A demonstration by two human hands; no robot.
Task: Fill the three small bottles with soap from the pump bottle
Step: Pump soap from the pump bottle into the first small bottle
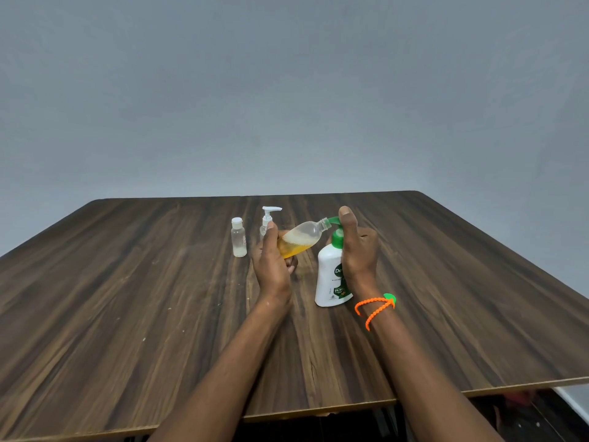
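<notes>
Pump bottle (pixel 331 275) stands mid-bench, right hand (pixel 357 247) grip clamped pressing its head, left hand (pixel 271 263) grip clamped tilting small bottle (pixel 302 239) mouth to the spout to catch soap.

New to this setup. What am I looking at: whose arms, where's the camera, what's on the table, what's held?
No robot here: a person's bare arms, filmed by one wide-angle camera worn on the head, looking forward and down. The left hand holds a tilted clear bottle, partly filled with amber soap, its mouth at the green spout. The right hand grips the white pump bottle, thumb on the pump head. Further back on the wooden table stand a small capped bottle and a small pump-top bottle.
</notes>
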